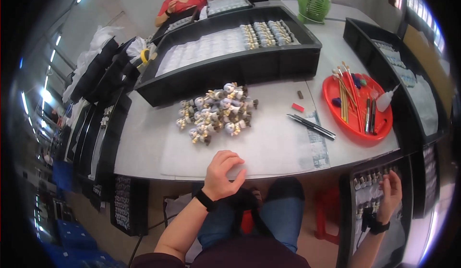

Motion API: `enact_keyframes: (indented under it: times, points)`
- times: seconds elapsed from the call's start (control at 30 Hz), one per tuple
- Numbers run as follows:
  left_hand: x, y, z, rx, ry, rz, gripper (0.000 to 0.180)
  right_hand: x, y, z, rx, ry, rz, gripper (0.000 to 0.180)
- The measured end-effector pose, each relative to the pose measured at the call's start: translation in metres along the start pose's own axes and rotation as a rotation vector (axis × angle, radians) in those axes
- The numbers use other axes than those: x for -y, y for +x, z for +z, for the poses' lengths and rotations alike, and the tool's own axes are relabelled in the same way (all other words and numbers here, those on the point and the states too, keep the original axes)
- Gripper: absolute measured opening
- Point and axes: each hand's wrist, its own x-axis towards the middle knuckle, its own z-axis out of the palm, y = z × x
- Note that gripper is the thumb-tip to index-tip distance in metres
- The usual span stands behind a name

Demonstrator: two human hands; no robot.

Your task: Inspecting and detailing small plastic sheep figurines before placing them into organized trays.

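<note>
Overhead: left hand (pixel 222 175) loosely curled, empty, resting on the white table (pixel 144 152) edge below a heap of small figurines (pixel 216 113); right hand (pixel 390 196) spread, reaching into a side tray of figurines (pixel 372 196), apparently fetching more.

left hand (pixel 224 174) on table edge (pixel 144 169), figurines (pixel 216 112)

Two hands in view: left hand (pixel 223 174), right hand (pixel 391 193). One pile of figurines (pixel 216 113), roughly twenty, too clustered for exact count. One red tray (pixel 379 126). One green fan (pixel 313 1). One red eraser (pixel 297 107). Two pens (pixel 312 126) on table. One white squeeze bottle (pixel 385 100).
</note>
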Motion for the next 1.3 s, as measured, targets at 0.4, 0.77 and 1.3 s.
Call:
enact_keyframes:
  times: [0.4, 0.77, 1.3]
  points:
    - [0.0, 0.071, -0.072, 0.247, -0.178, 0.136, 0.017, 0.093, -0.092, 0.237, 0.82, 0.574, 0.302, 0.019]
    - [0.069, 0.17, -0.038, 0.442, 0.293, -0.223, 0.031, 0.072, -0.096, 0.3, 0.763, 0.419, 0.087, 0.021]
    - [0.035, 0.071, -0.051, 0.209, -0.978, -0.436, 0.024, 0.075, -0.093, 0.3, 0.753, 0.616, 0.097, 0.053]
